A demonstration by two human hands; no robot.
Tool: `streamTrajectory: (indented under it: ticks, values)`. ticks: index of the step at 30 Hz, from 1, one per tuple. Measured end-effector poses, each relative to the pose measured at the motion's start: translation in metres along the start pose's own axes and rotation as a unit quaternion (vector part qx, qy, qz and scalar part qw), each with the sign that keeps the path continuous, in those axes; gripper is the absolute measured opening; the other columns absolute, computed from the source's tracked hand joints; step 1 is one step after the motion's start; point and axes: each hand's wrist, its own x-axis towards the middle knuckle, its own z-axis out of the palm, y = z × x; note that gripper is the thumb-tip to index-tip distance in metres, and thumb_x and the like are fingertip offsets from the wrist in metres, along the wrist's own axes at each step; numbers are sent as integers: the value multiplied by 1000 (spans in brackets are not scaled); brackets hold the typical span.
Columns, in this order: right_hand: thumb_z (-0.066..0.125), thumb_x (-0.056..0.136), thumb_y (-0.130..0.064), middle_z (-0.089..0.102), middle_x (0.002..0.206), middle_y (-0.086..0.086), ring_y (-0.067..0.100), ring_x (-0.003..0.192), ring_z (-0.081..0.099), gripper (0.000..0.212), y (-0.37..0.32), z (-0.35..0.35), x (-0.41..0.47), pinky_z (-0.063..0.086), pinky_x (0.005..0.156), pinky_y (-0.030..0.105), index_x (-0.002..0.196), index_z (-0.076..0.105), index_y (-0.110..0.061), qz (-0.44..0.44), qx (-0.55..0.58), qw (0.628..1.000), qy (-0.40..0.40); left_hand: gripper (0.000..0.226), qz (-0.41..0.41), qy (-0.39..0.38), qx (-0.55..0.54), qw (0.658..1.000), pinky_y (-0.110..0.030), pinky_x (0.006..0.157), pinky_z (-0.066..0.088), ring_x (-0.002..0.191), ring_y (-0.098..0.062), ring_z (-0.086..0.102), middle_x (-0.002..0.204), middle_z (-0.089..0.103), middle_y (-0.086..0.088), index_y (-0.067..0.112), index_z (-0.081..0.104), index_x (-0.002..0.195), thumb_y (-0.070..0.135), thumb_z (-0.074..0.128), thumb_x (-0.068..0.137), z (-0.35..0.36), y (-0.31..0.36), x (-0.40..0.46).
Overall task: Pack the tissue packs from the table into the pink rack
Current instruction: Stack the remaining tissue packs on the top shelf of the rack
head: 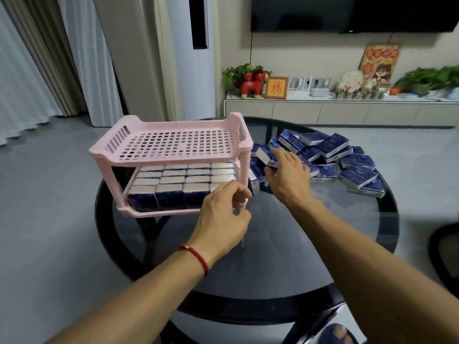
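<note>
The pink rack stands on the left half of a round dark glass table. Its top shelf holds nothing; its lower shelf is filled with rows of upright blue tissue packs. A loose pile of blue tissue packs lies to the right of the rack. My right hand reaches into the near left part of the pile, fingers spread over a pack; I cannot see a firm grip. My left hand hovers by the rack's front right corner, fingers loosely curled, holding nothing.
A low white cabinet with plants, a red figurine and framed pictures runs along the far wall under a black TV. Curtains hang at the left. A dark chair edge shows at the right, and a slippered foot below the table.
</note>
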Motion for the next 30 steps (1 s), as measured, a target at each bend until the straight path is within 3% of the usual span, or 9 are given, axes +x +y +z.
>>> streamTrajectory:
  ticks: [4,8,11,14,17,20,24,27,30]
  values:
    - [58,100,-26,68,128,7,30,130,53,40,-4,10,11,33,114,52,139,55,-21,-4,13,999,39,31,-22,-14,-32,999,-9,73,46,91,-6,64,98,68,10,28,66,97,0,65,84,12,3,6]
    - [49,101,-29,72,89,7,28,79,67,28,-7,-6,5,54,77,47,121,65,-18,27,197,974,107,31,-34,-15,-56,998,-6,72,47,88,-4,65,95,70,10,27,67,96,-1,64,84,12,7,7]
    - [48,102,-24,69,79,0,14,68,62,25,-3,-40,-7,51,63,34,99,70,-14,95,357,923,104,29,-40,1,-83,996,-9,71,49,83,-3,66,93,72,10,27,69,95,0,62,85,12,12,10]
    - [51,103,-16,70,76,5,19,71,64,25,2,-73,-31,56,65,32,91,70,-8,162,532,831,23,25,-66,20,-131,989,-31,80,62,83,-9,68,95,71,9,29,68,99,8,65,86,16,19,10]
    - [50,104,-14,64,66,4,19,63,61,24,8,-95,-56,54,60,30,90,67,-4,185,581,791,-52,26,-96,51,-178,978,-42,83,63,86,-9,68,103,66,10,29,64,112,19,71,89,25,27,7]
    - [50,104,-15,69,84,15,24,74,62,28,11,-102,-79,56,63,30,104,71,3,138,558,807,-135,40,-132,4,-215,968,-40,85,62,96,-11,71,117,68,7,27,59,130,24,73,92,36,32,2]
    - [51,106,-20,67,87,22,26,78,63,29,16,-97,-91,57,66,30,109,73,-2,119,471,845,-223,37,-182,-43,-271,944,-24,58,56,80,-16,74,107,75,-3,17,62,128,2,66,95,45,28,-3]
    - [57,102,-29,75,89,5,23,82,70,26,39,-76,-75,56,73,37,101,75,-11,114,337,924,-140,32,-208,-15,-280,937,-25,53,53,70,-19,70,102,75,-7,14,64,122,-1,63,94,41,19,-1]
    - [60,99,-30,68,124,4,24,113,63,32,66,-48,-49,54,95,42,127,65,-17,71,81,994,-27,32,-225,2,-309,924,-30,55,55,73,-24,72,105,75,-9,14,61,118,-4,64,92,35,12,-2]
